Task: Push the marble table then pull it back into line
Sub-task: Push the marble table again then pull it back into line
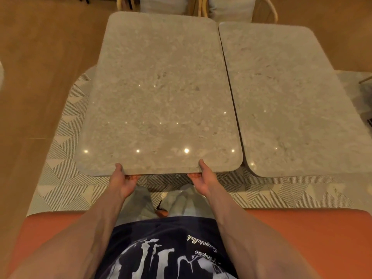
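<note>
I sit on an orange seat (302, 234) at the near edge, both arms stretched forward. My left hand (122, 182) and right hand (203, 179) grip the near edge of the marble table (161, 87), thumbs up on the top surface and fingers curled under the slab, where only reddish tips show. That bench stands directly ahead of me on the patterned rug (66, 150), just left of a second marble table (291, 101), with only a thin seam between them. Its far end reaches past the neighbour's far end, and its near edge also sits a little farther from me, so I judge it is pushed out and the pull back is due. To do it well I should draw evenly with both hands, keeping the seam parallel, and stop when the near edges meet in one line. The table legs and most of my fingers are hidden under the slab. Chairs (227, 7) at the far end are cut off by the frame.
</note>
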Tool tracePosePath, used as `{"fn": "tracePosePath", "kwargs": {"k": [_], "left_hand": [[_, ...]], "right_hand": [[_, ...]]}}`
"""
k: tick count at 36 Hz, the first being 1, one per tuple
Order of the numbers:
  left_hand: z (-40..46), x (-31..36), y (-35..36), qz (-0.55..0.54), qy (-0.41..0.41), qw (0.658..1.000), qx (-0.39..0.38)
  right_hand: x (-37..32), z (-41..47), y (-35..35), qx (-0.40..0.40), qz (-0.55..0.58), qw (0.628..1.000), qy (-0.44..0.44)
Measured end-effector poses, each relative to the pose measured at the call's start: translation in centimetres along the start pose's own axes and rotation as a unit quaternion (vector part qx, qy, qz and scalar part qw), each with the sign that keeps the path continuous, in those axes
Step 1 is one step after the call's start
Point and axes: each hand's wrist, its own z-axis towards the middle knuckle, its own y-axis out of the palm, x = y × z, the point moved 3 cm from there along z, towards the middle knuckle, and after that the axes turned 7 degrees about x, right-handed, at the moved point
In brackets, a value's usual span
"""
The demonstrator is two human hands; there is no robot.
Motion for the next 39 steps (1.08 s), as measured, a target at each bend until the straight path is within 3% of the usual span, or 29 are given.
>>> {"fn": "tracePosePath", "kwargs": {"k": [9,24,27,29,31,34,37,39], "left_hand": [[-0.9,-1.4,-1.6,-0.004,-0.016,1.0,0.007],[-2.6,-1.7,-0.6,-0.023,-0.029,0.998,0.042],[-2.8,-1.3,-0.5,0.047,-0.048,0.995,0.069],[-2.8,-0.5,-0.6,0.176,-0.043,0.979,0.092],[-2.7,1.0,-0.7,0.326,0.001,0.938,0.121],[-3.0,3.6,0.9,0.429,0.121,0.885,0.133],[-3.8,5.3,4.4,0.475,0.207,0.85,0.095],[-4.3,5.6,7.0,0.475,0.199,0.857,0.024]], "right_hand": [[0.5,-0.4,-1.8,0.026,-0.03,0.999,-0.005],[-0.2,-1.4,-2.3,0.005,-0.041,0.999,0.021],[-0.5,-1.4,-2.0,0.016,-0.048,0.998,0.023],[-0.9,-1.8,-2.1,0.032,-0.127,0.991,0.023],[-1.8,-2.3,-2.7,0.055,-0.284,0.957,0.011],[-3.9,-3.4,-1.8,0.056,-0.446,0.893,0.01],[-6.1,-4.3,2.4,0.032,-0.455,0.889,-0.041],[-7.2,-4.5,5.9,0.015,-0.432,0.895,-0.11]]}}
